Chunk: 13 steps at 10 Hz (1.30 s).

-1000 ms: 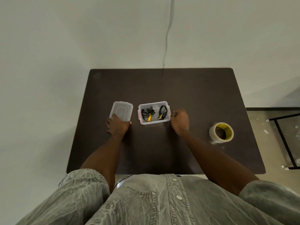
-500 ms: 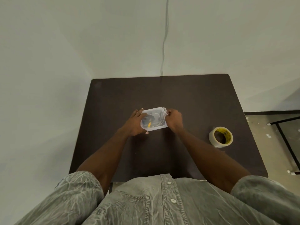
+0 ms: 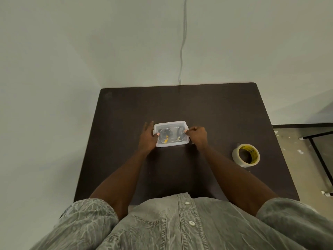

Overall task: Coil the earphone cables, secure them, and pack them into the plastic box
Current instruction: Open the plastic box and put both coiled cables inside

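Now the small clear rectangular plastic box (image 3: 171, 133) sits mid-way across the dark brown counter (image 3: 216, 109), its translucent lid (image 3: 172, 126) on top, and through it show black coiled earphone cables (image 3: 166, 132) with yellow ties. The left hand (image 3: 148, 138) grips the box's left end (thumb on the lid); the right hand (image 3: 197, 137) pinches the right-end clasp. A second ago the lid lay beside the open box. A clear tape roll (image 3: 246, 155) rests well apart.
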Available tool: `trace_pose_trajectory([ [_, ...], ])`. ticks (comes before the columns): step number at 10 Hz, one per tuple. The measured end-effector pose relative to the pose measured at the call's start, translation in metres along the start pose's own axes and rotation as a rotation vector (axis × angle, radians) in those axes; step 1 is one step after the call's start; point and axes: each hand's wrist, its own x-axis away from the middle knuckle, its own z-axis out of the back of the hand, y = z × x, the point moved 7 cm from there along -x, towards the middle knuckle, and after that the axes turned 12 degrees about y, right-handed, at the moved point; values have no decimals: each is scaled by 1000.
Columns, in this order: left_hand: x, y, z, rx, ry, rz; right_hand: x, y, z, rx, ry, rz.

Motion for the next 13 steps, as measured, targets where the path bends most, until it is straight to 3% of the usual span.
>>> trace_pose_trajectory([
  [1, 2, -25, 3, 216, 70, 416, -3, -1, -1, -26, -111, -136],
  [2, 6, -28, -7, 379, -80, 644, -6, -3, -7, 29, -220, -209],
  [3, 7, -29, -12, 423, -138, 726, -5, -1, -11, 18, -279, -261],
  [4, 7, -25, -9, 436, -91, 744, -6, -2, -6, 4, -200, -249],
  [6, 19, -27, -15, 577, -185, 856, -2, -4, -1, 82, 41, -101],
  [7, 11, -34, -8, 502, 32, 759, 8, -8, 2, 141, 114, -39],
  [8, 10, -17, 6, 118, 215, 436, 22, -15, -1, 316, 179, 102],
  [9, 24, 2, 12, -154, 252, 240, 40, -23, 0, 458, 202, 252],
  [11, 29, 30, 7, -558, 164, -98, 53, -44, -8, 763, 159, 640],
  [13, 22, 19, 21, -569, 127, -135, 50, -43, 4, 751, 98, 615],
])
